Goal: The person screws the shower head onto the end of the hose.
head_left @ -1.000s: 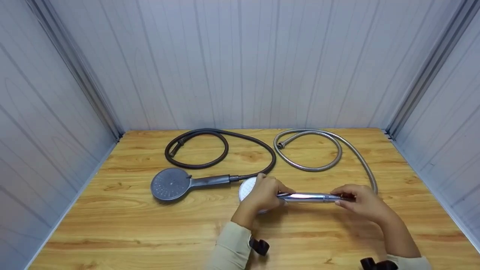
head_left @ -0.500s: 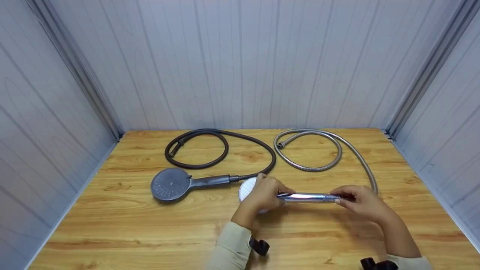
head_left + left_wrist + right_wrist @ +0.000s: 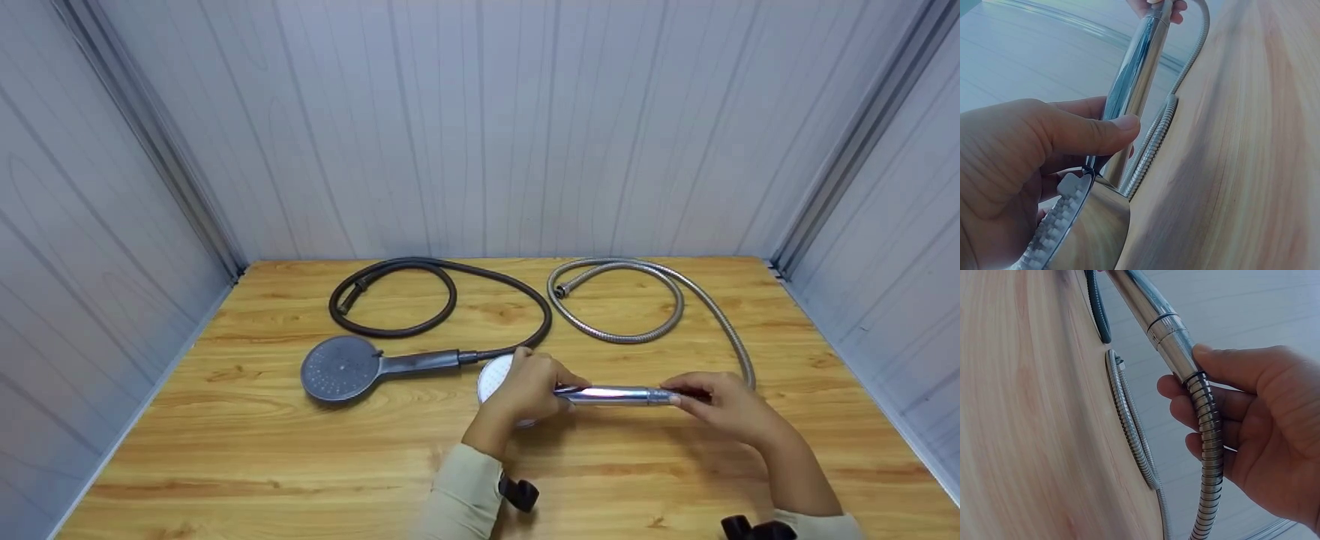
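Note:
My left hand grips a chrome shower head around its neck, thumb lying along the handle in the left wrist view. Its white spray face shows partly behind that hand. At the handle's far end my right hand pinches the metal connector of a silver hose between thumb and fingers. Connector and handle meet end to end in the right wrist view, with a thin seam between them. From there the hose bends away behind the right hand in the head view.
A dark grey shower head lies at the left, joined to a black hose looped behind it. The silver hose's free end lies inside its coil at the back right. Panelled walls enclose the wooden table at back and sides.
My right thumb and fingertips have shifted slightly around the connector. The left hand and the chrome shower head have stayed in place.

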{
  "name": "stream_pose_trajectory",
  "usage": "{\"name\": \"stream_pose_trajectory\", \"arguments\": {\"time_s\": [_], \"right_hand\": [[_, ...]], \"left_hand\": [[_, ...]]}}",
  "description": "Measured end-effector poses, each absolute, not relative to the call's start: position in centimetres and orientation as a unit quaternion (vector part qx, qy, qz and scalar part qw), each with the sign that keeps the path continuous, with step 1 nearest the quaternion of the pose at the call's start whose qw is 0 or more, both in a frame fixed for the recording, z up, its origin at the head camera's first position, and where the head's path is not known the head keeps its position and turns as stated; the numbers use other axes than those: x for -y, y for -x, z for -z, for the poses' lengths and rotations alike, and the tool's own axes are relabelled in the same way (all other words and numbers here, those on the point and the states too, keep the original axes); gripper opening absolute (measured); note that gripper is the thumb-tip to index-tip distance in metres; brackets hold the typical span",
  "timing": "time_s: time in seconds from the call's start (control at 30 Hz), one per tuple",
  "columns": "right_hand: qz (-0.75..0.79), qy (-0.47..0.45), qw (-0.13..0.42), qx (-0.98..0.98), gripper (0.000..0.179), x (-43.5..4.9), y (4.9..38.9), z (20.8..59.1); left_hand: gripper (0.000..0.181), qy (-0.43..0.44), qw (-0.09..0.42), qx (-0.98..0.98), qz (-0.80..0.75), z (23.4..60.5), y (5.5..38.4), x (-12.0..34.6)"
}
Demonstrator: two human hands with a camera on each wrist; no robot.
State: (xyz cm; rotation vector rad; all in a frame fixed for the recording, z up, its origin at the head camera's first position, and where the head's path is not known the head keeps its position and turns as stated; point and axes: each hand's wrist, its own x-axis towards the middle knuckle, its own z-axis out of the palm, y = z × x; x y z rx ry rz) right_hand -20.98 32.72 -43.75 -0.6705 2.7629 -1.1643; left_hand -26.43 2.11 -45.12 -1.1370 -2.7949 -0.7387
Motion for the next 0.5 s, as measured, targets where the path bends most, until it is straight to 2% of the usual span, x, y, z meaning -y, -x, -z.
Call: {"name": "stream_pose_trajectory", "arguments": {"time_s": [0.2, 0.5], "right_hand": [[0.391, 0.208, 0.04, -0.896, 0.024, -32.71, 20.91, 43.64], [0.385, 0.22, -0.012, -0.896, 0.022, -32.69, 20.89, 43.94]], "left_hand": [[0.038, 0.365, 0.01, 0.9, 0.24, 45.07, 26.43, -2.1], [0.037, 0.368, 0.02, 0.897, 0.246, 45.43, 26.6, -1.92]]}}
